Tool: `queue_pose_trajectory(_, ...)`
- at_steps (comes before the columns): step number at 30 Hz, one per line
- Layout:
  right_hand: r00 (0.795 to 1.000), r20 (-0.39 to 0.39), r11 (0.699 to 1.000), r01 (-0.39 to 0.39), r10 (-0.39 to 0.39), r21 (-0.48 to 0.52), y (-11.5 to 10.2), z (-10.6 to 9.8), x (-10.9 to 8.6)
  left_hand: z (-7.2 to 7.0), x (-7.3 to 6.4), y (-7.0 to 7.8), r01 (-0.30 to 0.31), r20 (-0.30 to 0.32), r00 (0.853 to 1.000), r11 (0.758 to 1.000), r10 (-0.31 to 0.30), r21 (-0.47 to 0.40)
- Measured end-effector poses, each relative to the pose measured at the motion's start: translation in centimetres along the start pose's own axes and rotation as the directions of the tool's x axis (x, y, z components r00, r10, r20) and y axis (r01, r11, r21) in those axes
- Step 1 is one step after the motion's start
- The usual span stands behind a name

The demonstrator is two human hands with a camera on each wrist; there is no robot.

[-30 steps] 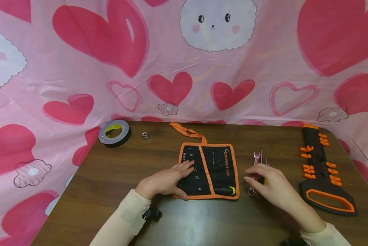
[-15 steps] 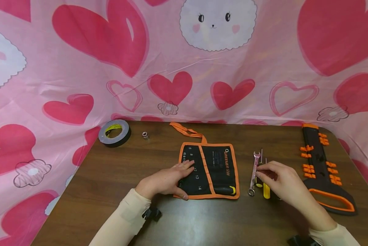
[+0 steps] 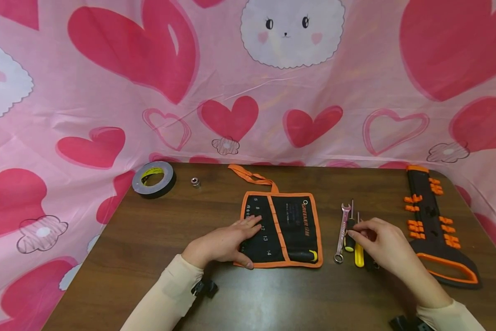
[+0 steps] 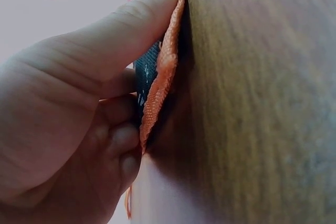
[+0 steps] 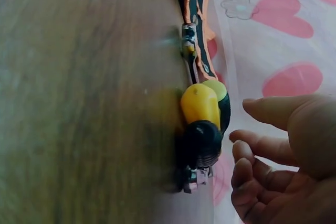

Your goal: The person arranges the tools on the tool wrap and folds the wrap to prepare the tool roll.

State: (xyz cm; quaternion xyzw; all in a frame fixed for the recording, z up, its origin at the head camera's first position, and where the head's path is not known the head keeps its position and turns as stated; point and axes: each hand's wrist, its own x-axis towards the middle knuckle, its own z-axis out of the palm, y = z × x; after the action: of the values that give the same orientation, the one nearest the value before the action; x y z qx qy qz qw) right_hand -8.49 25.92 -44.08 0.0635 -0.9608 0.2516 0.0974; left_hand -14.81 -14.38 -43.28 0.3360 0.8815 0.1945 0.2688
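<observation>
A black tool pouch [image 3: 297, 225] with orange trim lies flat on the table. My left hand [image 3: 229, 241] rests on its left part, fingers extended, with the thumb on the orange edge [image 4: 164, 74]. My right hand [image 3: 382, 243] is over the small tools at the right, thumb and index finger apart with nothing between them in the right wrist view. Near its fingertips lie a black-handled screwdriver [image 3: 349, 243] with a lime end and a yellow-handled screwdriver [image 3: 359, 256]. Left of these is a combination wrench [image 3: 342, 234]. A black item with a metal end [image 5: 202, 142] is partly hidden below the hand.
At the far left stand a roll of tape [image 3: 165, 181] and a small metal socket [image 3: 195, 182]. A black rack with orange clips [image 3: 430, 211] lies along the right side. An orange strap [image 3: 254, 177] runs behind the pouch. A pink heart-patterned cloth [image 3: 268, 82] hangs behind the table.
My right hand has moved right, from over the wrench to above the screwdrivers, uncovering the wrench and the yellow handle. The left hand stays on the pouch.
</observation>
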Motion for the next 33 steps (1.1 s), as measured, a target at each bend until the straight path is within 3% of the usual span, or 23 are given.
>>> queue_pose_trajectory(6,0.995,0.059,0.996,-0.083,0.084,-0.014,0.2,0.0,0.2,0.1,0.1,0.0,-0.005,0.001,1.0,1.0,0.005,0.002)
queue_pose_trajectory(16,0.968,0.161,0.981,-0.193,0.194,-0.019,0.3,-0.1,0.8,0.3,0.2,-0.3,0.001,0.001,1.0,1.0,-0.001,-0.004)
queue_pose_trajectory(33,0.959,0.214,0.981,-0.193,0.187,0.005,0.7,0.1,1.5,0.1,0.1,-0.1,0.001,0.001,1.0,1.0,-0.001,0.001)
